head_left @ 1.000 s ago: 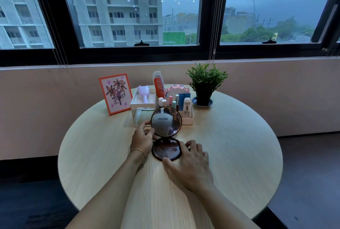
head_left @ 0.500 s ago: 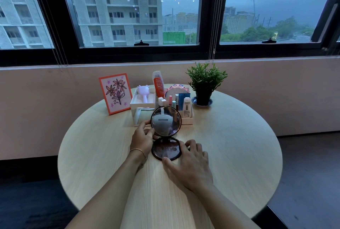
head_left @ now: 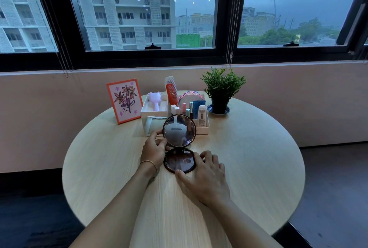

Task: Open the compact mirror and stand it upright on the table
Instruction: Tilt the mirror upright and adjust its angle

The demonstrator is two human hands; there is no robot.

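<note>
A round compact mirror (head_left: 179,131) with a dark brown rim stands open in the middle of the round wooden table (head_left: 249,158). Its lid is upright and faces me; its lower half (head_left: 179,161) lies flat on the table. My left hand (head_left: 154,149) pinches the left edge of the upright lid with thumb and fingers. My right hand (head_left: 205,178) rests on the table with thumb and fingertips against the front and right rim of the flat base.
Just behind the mirror is a white organizer box (head_left: 203,128) with cosmetics, combs and a small lilac brush. An orange-framed flower picture (head_left: 125,100) stands at the back left, a potted plant (head_left: 221,90) at the back right. A wall and windows lie beyond.
</note>
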